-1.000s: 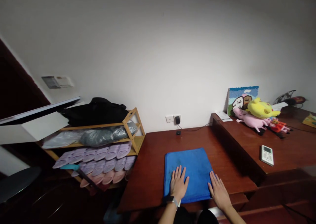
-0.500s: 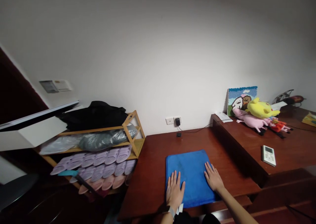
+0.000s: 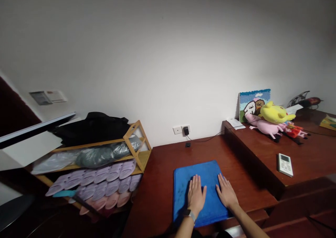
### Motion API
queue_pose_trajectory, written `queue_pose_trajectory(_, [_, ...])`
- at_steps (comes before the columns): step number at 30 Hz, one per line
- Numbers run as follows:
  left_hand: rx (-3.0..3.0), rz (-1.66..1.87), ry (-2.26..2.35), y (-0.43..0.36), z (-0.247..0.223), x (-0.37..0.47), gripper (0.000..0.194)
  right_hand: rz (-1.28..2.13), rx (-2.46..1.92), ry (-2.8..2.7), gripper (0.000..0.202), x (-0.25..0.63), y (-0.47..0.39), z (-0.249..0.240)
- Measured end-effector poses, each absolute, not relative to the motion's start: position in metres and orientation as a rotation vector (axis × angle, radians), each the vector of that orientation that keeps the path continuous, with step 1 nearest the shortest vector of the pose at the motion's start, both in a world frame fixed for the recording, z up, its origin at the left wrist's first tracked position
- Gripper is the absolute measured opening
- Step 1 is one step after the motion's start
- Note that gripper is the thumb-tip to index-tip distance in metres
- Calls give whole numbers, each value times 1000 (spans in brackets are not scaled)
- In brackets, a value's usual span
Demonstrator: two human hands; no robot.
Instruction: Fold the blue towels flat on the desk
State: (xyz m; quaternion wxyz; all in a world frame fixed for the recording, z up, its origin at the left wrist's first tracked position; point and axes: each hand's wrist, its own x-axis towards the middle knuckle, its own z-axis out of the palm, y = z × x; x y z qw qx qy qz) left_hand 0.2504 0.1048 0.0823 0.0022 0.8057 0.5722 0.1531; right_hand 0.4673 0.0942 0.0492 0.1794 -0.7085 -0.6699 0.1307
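A folded blue towel (image 3: 181,185) lies flat on the reddish-brown wooden desk (image 3: 154,192), with some darker marks on its left part. Flat on its middle rests my left hand (image 3: 196,194), palm down with the fingers stretched forward; a watch is on that wrist. My right hand (image 3: 227,192) lies palm down over the towel's right edge, thumb apart from the fingers. Neither hand grips anything. The cloth beneath both palms is hidden.
Left of the desk stands a wooden rack (image 3: 143,157) with several purple slippers (image 3: 112,171) and a black bag (image 3: 94,129). On the raised right surface are plush toys (image 3: 270,126), a picture (image 3: 253,101) and a white remote (image 3: 285,164). A plugged-in adapter (image 3: 186,130) trails a cable.
My left hand has moved right and slightly forward, from the towel's left side to its middle. My right hand stays at the right edge. The view has tilted slightly.
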Motion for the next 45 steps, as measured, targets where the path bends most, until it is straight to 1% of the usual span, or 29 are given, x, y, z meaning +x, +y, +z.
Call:
queue_pose_trajectory(2, [2540, 466, 1722, 114, 81, 272, 64, 358, -1998, -1892, 72, 467, 94, 49])
queue_pose_trajectory(5, [2483, 413, 1802, 123, 72, 274, 65, 358, -2003, -1895, 72, 467, 94, 50])
queue_pose_trajectory(12, [2292, 359, 2168, 125, 63, 178, 66, 374, -2034, -1904, 74, 467, 92, 55])
queue_pose_trajectory(16, [2247, 455, 2225, 124, 56, 153, 68, 384, -2099, -1906, 73, 467, 95, 55])
queue_pose_trajectory(21, [2197, 553, 2200, 124, 47, 155, 68, 325, -2076, -1891, 66, 468, 130, 72])
queue_pose_trajectory(26, [2184, 574, 2181, 126, 44, 150, 69, 418, -2099, -1922, 66, 467, 183, 88])
queue_pose_trajectory(29, [2168, 561, 2177, 126, 41, 149, 70, 430, -2121, -1900, 67, 466, 197, 81])
queue_pose_trajectory(34, [2187, 554, 2182, 126, 37, 146, 69, 365, -2108, -1867, 69, 467, 197, 64])
queue_pose_trajectory(38, [2235, 451, 2220, 130, 43, 144, 67, 348, -2110, -1870, 69, 468, 197, 60])
queue_pose_trajectory(42, [2367, 493, 2189, 147, 60, 174, 63, 351, -2128, -1875, 70, 467, 198, 61])
queue_pose_trajectory(45, [2508, 480, 1951, 169, 72, 218, 61, 338, -2122, -1876, 69, 467, 197, 61])
